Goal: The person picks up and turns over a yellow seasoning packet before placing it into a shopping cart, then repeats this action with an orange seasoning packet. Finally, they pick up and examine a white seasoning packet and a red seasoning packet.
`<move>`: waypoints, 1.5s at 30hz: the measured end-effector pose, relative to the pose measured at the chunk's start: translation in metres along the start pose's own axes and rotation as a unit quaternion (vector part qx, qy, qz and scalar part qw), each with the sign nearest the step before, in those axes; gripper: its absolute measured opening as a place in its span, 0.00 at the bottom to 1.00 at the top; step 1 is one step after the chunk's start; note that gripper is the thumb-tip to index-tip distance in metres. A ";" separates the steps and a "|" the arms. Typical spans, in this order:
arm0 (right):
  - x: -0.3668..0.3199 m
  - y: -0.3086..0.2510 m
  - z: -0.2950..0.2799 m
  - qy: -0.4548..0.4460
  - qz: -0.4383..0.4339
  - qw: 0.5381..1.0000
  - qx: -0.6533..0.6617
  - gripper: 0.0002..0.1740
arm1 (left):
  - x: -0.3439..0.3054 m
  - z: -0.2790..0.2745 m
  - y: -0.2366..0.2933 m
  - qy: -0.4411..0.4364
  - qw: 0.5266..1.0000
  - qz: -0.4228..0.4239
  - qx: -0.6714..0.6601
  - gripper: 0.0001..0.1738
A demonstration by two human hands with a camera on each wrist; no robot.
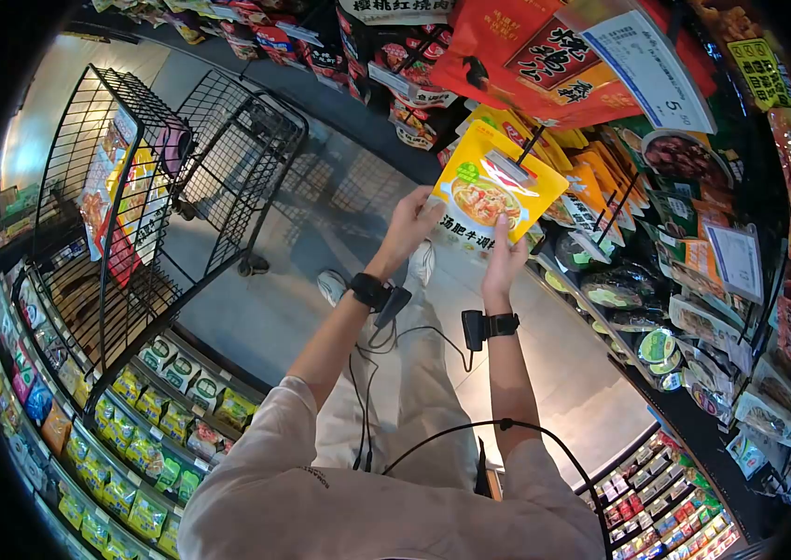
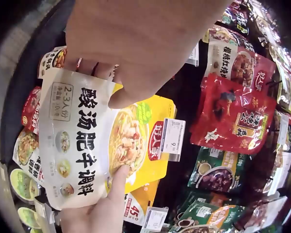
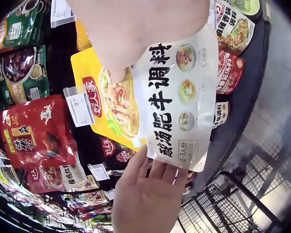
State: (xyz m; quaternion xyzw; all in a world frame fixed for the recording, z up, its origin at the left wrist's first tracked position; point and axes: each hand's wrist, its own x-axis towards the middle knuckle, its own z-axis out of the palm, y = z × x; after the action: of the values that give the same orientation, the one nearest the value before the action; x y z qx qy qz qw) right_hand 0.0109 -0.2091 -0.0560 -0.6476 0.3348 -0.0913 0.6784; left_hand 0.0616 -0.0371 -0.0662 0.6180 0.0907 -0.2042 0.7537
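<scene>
Both hands hold one yellow and white food pouch (image 1: 493,191) in front of the shelf rack. The left hand (image 1: 411,224) grips the pouch's left edge, thumb on the front and fingers behind it. At the lower right edge, the right hand (image 1: 505,257) pinches it with the thumb on the printed front. In the left wrist view the pouch (image 2: 82,141) shows large black characters and a noodle picture, with the left hand (image 2: 145,39) above and the right hand (image 2: 99,213) below. The right wrist view shows the pouch (image 3: 177,97) between the right hand (image 3: 140,29) and the left hand (image 3: 150,201).
A black wire cart (image 1: 125,215) with several packages stands at the left. Hanging pouches, including a large red one (image 1: 545,56), and price tags (image 1: 652,70) fill the rack at the right. Shelves of green and yellow packs (image 1: 148,439) line the lower left.
</scene>
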 end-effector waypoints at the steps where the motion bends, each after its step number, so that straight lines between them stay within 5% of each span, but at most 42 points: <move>1: 0.003 0.001 0.000 0.000 0.004 1.000 -0.001 0.20 | 0.003 -0.001 -0.004 0.001 1.000 -0.003 0.005 0.16; 8: 0.016 0.006 0.005 0.025 0.007 1.000 -0.003 0.21 | 0.014 -0.004 0.001 -0.008 1.000 -0.014 0.010 0.17; 11: 0.016 -0.006 0.009 0.021 0.072 0.997 -0.005 0.21 | 0.018 -0.003 0.006 -0.010 0.999 -0.025 0.021 0.18; 14: 0.019 -0.004 0.013 0.025 0.031 0.999 0.021 0.22 | 0.024 -0.005 0.001 -0.019 0.998 -0.035 0.044 0.20; 17: 0.020 -0.013 0.014 0.042 0.119 0.992 -0.022 0.23 | 0.021 -0.006 -0.002 0.006 0.995 0.023 0.096 0.25; 21: 0.039 -0.016 0.025 0.022 0.019 1.000 -0.003 0.24 | -0.007 -0.012 0.008 0.072 0.977 0.032 0.197 0.32; 24: 0.080 0.008 0.019 0.017 -0.093 0.994 -0.056 0.21 | -0.043 -0.023 0.045 0.062 0.984 0.016 0.167 0.33; 28: 0.109 0.027 -0.002 -0.009 -0.092 0.987 -0.129 0.20 | -0.103 -0.044 0.121 0.035 0.987 0.021 0.153 0.29; 35: 0.066 0.016 -0.016 0.056 -0.127 0.982 -0.128 0.26 | -0.223 -0.081 0.244 0.126 0.979 0.050 0.150 0.24; 37: 0.079 0.066 -0.046 -0.003 -0.062 0.978 -0.200 0.16 | -0.260 -0.094 0.273 0.172 0.973 0.049 0.145 0.23; 39: 0.015 0.020 -0.025 -0.069 0.037 0.995 -0.054 0.10 | -0.301 -0.108 0.302 0.231 0.965 0.063 0.110 0.21; 40: 0.036 0.059 -0.043 -0.216 0.098 0.966 0.104 0.11 | -0.321 -0.119 0.313 0.257 0.958 0.085 0.091 0.21; 41: -0.034 -0.018 -0.004 -0.140 0.091 0.986 -0.004 0.11 | -0.342 -0.129 0.325 0.279 0.951 0.108 0.072 0.20; 45: -0.107 -0.073 0.048 -0.291 0.076 0.953 -0.045 0.09 | -0.442 -0.175 0.366 0.367 0.909 0.186 0.065 0.12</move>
State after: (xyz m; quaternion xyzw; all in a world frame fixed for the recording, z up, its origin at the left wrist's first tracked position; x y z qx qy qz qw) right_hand -0.0203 -0.1204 0.0456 -0.6486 0.1747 0.1678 0.7215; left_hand -0.1622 0.2747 0.3946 0.7029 0.2311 0.1755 0.6494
